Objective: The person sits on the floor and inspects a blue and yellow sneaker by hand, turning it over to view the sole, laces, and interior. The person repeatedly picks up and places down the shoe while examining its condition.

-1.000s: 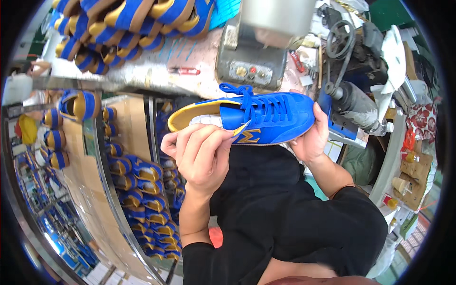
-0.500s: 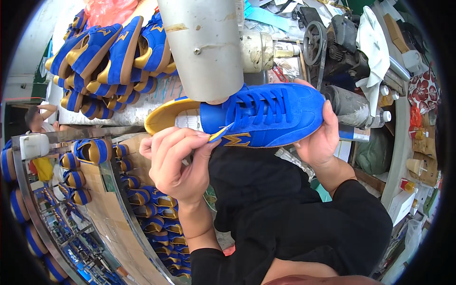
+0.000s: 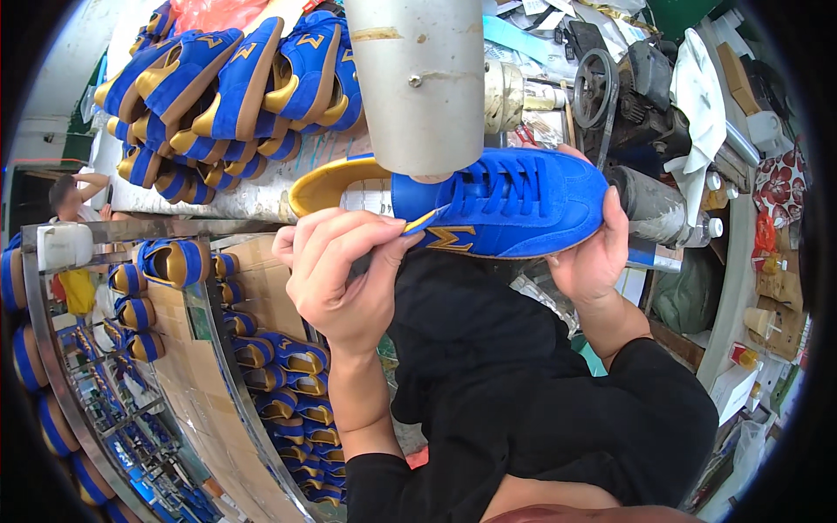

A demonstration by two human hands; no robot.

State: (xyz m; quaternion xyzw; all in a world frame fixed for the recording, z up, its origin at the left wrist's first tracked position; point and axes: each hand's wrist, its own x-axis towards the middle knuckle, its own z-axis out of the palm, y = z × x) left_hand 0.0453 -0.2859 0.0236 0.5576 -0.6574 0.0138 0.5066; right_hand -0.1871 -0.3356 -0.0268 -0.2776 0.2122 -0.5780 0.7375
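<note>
A blue lace-up sneaker (image 3: pixel 558 196) with gold trim lies sideways in front of me, toe to the right and heel to the left. My right hand (image 3: pixel 593 253) grips it around the toe, thumb on the near side and fingers beneath. My left hand (image 3: pixel 349 270) pinches the near edge of the collar between thumb and fingertips, pulling a folded yellow-lined flap outward. Above the shoe opening hangs a grey metal cylinder (image 3: pixel 421 87), part of a machine; its lower end overlaps the shoe's tongue, and contact cannot be made out.
Matching blue-and-gold shoes (image 3: pixel 218 87) are piled on the table at the back left. More shoes (image 3: pixel 283 366) fill a rack at lower left. A pulley wheel (image 3: pixel 595 91), a dark motor (image 3: pixel 645 109) and a white cloth (image 3: pixel 697 96) stand at right. Another person (image 3: pixel 74 196) is far left.
The view has shifted, so the machine cylinder and shoe piles appear farther right. Both hands keep the same hold on the sneaker, which sits nearly as before under the cylinder.
</note>
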